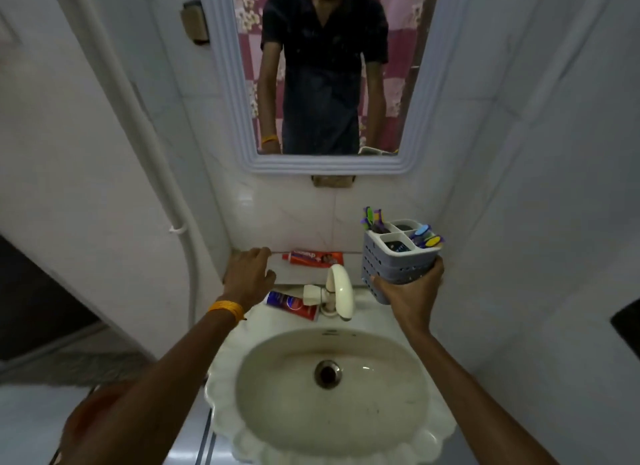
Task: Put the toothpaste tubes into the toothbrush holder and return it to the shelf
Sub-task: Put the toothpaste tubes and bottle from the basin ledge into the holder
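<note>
The right hand [408, 291] grips the grey toothbrush holder [398, 257] from below, fingers wrapped round its base, holding it upright above the sink's [433, 416] right rim — toothbrushes [427, 237] stick out of its back and right compartments. The left hand [247, 277], a yellow band [227, 309] on its wrist, rests loosely curled and empty on the left end of the shelf [298, 272]. Just right of it on the shelf lies a red toothpaste tube [313, 258]. A second tube [293, 305] lies below that hand — on the sink ledge, beside the tap [337, 291].
</note>
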`<action>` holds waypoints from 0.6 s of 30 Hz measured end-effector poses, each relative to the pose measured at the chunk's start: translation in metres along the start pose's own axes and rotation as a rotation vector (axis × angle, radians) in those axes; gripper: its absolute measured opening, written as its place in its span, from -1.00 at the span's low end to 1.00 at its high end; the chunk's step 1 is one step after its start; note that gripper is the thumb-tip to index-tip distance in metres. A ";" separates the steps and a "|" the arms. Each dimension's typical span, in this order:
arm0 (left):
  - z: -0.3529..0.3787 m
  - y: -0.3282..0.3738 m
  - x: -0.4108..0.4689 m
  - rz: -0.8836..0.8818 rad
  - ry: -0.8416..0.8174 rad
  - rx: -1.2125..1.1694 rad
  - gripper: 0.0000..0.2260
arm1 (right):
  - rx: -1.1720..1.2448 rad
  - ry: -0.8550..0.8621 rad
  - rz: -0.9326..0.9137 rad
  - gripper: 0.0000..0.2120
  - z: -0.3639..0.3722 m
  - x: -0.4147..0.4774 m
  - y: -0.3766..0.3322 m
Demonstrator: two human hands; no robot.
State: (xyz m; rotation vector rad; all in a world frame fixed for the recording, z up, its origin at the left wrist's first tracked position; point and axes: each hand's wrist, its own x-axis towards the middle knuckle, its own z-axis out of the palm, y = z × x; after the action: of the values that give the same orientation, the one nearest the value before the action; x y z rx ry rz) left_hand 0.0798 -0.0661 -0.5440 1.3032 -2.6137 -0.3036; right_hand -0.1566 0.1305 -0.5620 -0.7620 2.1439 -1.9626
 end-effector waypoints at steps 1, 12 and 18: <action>0.009 -0.003 0.000 -0.012 -0.033 0.010 -0.59 | 0.000 -0.016 0.020 0.14 0.005 -0.001 0.010; 0.069 -0.019 0.014 0.014 -0.260 0.229 -0.66 | 0.032 -0.018 0.145 0.20 0.034 -0.016 0.062; 0.094 -0.026 0.022 0.055 -0.336 0.250 -0.62 | -0.006 0.033 0.149 0.23 0.037 -0.036 0.082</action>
State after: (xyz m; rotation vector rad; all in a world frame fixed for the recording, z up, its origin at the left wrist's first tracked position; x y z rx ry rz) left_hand 0.0611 -0.0901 -0.6392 1.3540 -3.0468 -0.2066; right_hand -0.1317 0.1155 -0.6544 -0.5570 2.1572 -1.9069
